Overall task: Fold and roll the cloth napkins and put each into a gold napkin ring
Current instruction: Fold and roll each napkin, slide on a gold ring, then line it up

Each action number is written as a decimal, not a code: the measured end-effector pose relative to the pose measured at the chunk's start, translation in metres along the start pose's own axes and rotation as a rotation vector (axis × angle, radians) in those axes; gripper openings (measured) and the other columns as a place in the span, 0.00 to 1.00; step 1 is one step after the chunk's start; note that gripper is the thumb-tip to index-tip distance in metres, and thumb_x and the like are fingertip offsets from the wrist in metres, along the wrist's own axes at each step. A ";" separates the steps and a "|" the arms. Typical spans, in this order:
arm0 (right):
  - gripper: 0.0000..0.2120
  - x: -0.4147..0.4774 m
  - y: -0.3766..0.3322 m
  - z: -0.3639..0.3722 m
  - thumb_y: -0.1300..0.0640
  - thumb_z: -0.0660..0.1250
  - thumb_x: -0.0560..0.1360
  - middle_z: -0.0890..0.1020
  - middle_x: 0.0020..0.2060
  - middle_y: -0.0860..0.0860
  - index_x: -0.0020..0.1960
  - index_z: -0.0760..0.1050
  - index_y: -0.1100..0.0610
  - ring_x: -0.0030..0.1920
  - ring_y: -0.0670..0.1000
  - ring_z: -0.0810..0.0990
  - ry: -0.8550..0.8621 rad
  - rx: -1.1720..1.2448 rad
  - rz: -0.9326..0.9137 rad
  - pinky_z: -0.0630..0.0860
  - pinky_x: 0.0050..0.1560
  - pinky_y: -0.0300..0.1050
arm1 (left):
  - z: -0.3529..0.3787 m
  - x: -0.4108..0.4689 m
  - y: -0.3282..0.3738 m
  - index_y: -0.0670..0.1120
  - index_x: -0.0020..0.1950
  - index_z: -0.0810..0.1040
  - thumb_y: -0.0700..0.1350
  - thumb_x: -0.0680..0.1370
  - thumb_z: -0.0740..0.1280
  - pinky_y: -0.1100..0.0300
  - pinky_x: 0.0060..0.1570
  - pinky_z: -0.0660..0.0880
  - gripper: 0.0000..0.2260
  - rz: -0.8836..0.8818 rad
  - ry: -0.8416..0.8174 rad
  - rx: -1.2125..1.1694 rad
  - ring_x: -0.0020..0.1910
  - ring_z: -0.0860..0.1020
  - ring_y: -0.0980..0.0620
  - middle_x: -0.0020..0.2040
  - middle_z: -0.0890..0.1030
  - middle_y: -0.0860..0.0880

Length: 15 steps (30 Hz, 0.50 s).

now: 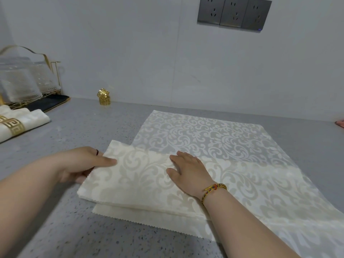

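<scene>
On the grey table [61,211] the cream damask napkin [214,138] lies spread, its near-left part folded over. The left hand [81,164] pinches that fold's edge; the right hand [186,168] presses flat on it, fingers straight. Two gold rings [103,96] sit stacked by the wall.

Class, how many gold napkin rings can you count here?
3 gold rings: two stacked by the wall, one round the rolled napkin at left; others may be hidden.

Bare forearms [245,222]; braided gold, red and blue cord bracelet [214,190] on right wrist.
</scene>
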State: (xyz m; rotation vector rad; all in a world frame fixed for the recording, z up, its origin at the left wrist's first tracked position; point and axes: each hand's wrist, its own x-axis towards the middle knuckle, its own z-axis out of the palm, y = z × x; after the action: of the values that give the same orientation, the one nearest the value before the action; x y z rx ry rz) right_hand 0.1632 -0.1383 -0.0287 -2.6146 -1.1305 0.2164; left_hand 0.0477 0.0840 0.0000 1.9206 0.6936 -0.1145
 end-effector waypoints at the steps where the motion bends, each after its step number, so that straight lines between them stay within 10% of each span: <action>1: 0.24 0.000 0.000 0.000 0.48 0.51 0.80 0.51 0.75 0.51 0.74 0.54 0.51 0.75 0.49 0.46 0.001 0.001 0.000 0.41 0.73 0.45 | 0.000 -0.002 -0.004 0.41 0.25 0.74 0.41 0.75 0.66 0.70 0.14 0.62 0.18 0.034 -0.038 0.012 0.15 0.70 0.56 0.20 0.74 0.48; 4: 0.23 -0.002 -0.003 -0.002 0.49 0.53 0.80 0.51 0.75 0.51 0.73 0.55 0.51 0.75 0.50 0.46 0.023 0.005 -0.013 0.42 0.73 0.45 | -0.004 -0.006 -0.014 0.43 0.18 0.75 0.40 0.75 0.66 0.71 0.16 0.62 0.22 0.028 -0.038 -0.056 0.16 0.68 0.56 0.21 0.74 0.48; 7: 0.21 -0.006 -0.011 -0.008 0.50 0.55 0.79 0.52 0.75 0.51 0.71 0.60 0.52 0.75 0.51 0.46 0.071 0.000 -0.079 0.42 0.72 0.42 | -0.011 -0.011 -0.014 0.38 0.33 0.79 0.41 0.66 0.71 0.61 0.30 0.70 0.07 0.028 -0.027 -0.176 0.32 0.75 0.47 0.35 0.79 0.40; 15: 0.18 -0.012 -0.065 -0.014 0.52 0.59 0.78 0.71 0.67 0.48 0.67 0.69 0.54 0.66 0.48 0.67 -0.011 0.169 -0.294 0.63 0.64 0.40 | -0.110 0.051 -0.089 0.44 0.55 0.79 0.58 0.68 0.73 0.42 0.52 0.76 0.23 0.126 0.146 -0.213 0.52 0.80 0.39 0.54 0.81 0.40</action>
State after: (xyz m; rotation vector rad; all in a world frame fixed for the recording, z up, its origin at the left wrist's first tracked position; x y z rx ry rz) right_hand 0.1137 -0.1077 0.0058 -2.2716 -1.4154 0.2515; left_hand 0.0191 0.2259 -0.0418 1.7732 0.6515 0.1742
